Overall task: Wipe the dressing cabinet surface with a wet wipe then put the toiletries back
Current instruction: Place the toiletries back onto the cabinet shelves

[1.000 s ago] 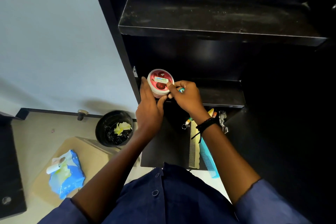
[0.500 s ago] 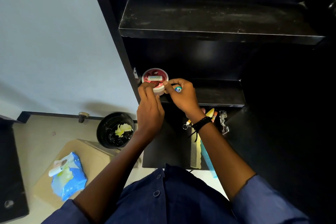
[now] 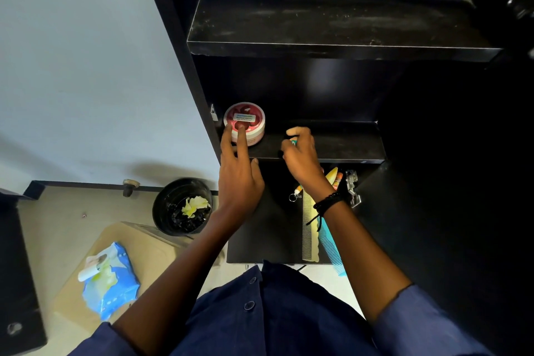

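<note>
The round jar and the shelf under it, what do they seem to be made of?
The jar looks like plastic: smooth pale wall, glossy red printed lid with a label. The shelf seems a flat board with a matt black coating, perhaps laminate over wood; the core is not visible.

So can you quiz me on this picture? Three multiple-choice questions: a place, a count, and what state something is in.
1. Where does the red-lidded jar stand?
A) upper shelf
B) lower shelf, left end
C) floor

2. How many combs lie below that shelf?
A) two
B) one
C) four

3. What is the left hand doing?
A) gripping a comb
B) hanging idle
C) touching the jar's lid with straight fingers

Answers:
1 B, it sits by the cabinet's left wall.
2 A, a cream comb and a blue comb lie side by side.
3 C, two fingertips rest on the lid.
</note>
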The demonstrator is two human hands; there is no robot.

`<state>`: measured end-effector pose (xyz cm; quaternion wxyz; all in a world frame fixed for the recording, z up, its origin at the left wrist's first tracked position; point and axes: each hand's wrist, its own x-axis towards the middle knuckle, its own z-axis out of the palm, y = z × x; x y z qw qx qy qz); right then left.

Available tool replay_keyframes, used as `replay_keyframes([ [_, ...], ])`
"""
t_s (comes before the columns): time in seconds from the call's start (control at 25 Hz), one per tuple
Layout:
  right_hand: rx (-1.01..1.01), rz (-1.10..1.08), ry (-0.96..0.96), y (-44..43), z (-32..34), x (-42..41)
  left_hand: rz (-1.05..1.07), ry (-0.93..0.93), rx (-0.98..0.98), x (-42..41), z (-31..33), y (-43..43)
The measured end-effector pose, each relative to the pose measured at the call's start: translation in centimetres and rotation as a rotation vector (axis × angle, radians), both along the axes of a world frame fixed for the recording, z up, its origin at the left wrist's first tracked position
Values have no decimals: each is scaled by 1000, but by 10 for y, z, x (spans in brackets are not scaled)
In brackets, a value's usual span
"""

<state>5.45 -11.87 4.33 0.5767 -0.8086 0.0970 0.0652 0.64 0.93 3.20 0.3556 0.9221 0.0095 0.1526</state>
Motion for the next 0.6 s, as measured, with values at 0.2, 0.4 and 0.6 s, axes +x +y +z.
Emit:
replay_keyframes([
  [0.2, -103, -39, -49, -9, -5, 5, -14, -12, -29, -5, -2, -9],
  [0.4, -262, -33, -100, -9, -6, 17, -39, -16, -25, -7, -1, -9],
  [0.6, -77, -72, -169, -7, 9, 17, -66, -33, -30, -9, 4, -9],
])
